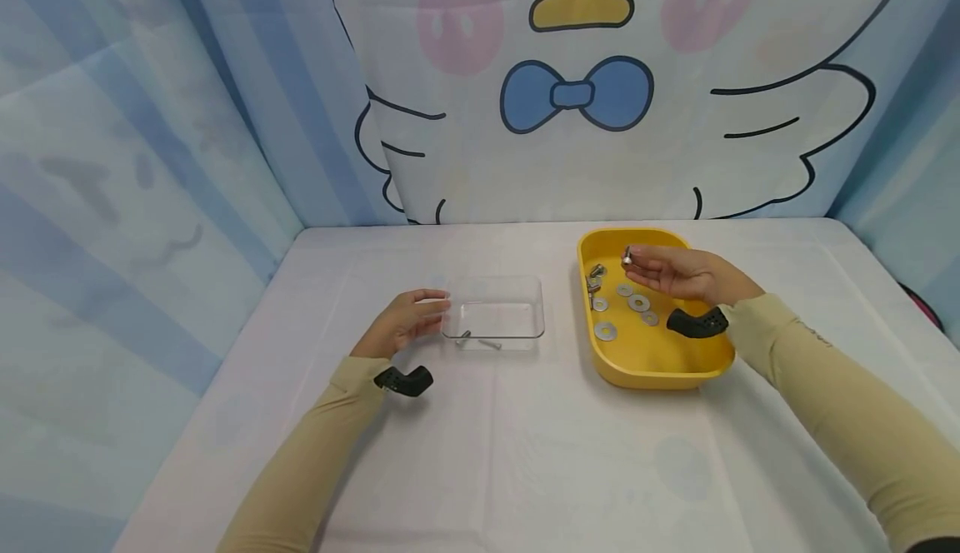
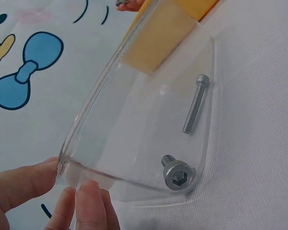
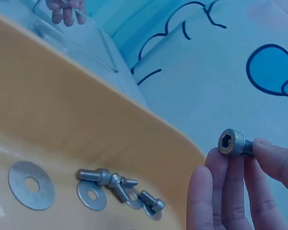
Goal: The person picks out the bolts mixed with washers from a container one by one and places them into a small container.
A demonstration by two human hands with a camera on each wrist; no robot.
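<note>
My right hand (image 1: 678,274) pinches a hex socket bolt (image 3: 233,143) between thumb and fingers, above the yellow tray (image 1: 652,378). Its knurled round head points away from the thumb. At the left, my left hand (image 1: 408,318) grips the side wall of a clear plastic box (image 2: 129,115), the thumb near the rim and the fingers against the outside. Inside that box lie a long thin socket screw (image 2: 196,104) and a short thick bolt (image 2: 176,173) with its hex recess showing.
Several flat washers, among them a large washer (image 3: 31,185), lie on the yellow tray's floor. Several short bolts (image 3: 116,184) are heaped along its left wall, some on top of washers. A white cloth (image 1: 525,453) covers the table, and a printed curtain (image 1: 577,170) hangs behind it.
</note>
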